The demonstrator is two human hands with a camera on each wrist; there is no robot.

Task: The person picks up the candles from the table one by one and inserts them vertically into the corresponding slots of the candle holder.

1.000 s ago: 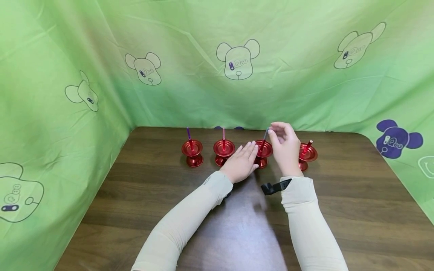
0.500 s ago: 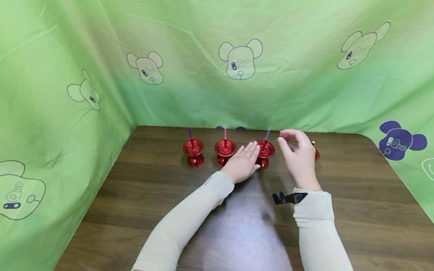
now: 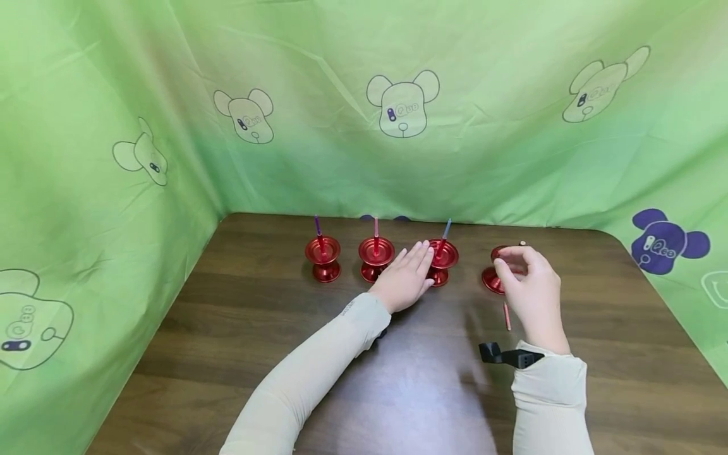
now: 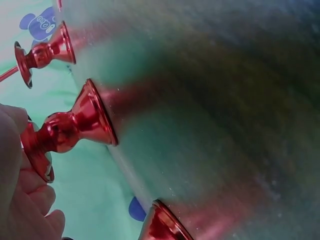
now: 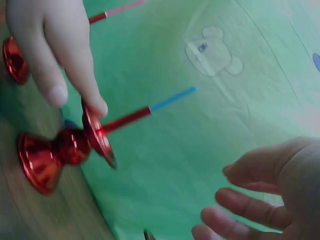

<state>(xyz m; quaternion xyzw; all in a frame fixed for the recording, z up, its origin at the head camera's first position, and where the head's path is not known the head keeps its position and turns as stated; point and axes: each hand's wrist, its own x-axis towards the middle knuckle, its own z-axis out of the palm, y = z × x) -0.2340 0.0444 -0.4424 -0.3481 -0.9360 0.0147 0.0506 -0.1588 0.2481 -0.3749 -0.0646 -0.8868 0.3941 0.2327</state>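
Note:
My left hand (image 3: 404, 278) lies with straight fingers on the rim of the third red metallic candle holder (image 3: 439, 277). A thin blue candle (image 3: 447, 226) stands slightly tilted in that holder's red tube, plain in the right wrist view too, where the blue candle (image 5: 172, 99) points up and right. My right hand (image 3: 534, 297) hovers over the fourth candle holder (image 3: 491, 280), fingers loosely bent and nothing between them. It covers much of that holder. A short pink candle (image 3: 507, 316) lies on the table just left of this hand.
Further left stand two more red holders, one with a purple candle (image 3: 318, 225) and one with a pink candle (image 3: 376, 226). They share the wooden table (image 3: 227, 328). Green printed cloth (image 3: 318, 170) hangs behind and along the sides.
My right hand has let go of the blue candle and moved right and toward me, to the fourth holder. The loose pink candle has come into view. My left hand stays put.

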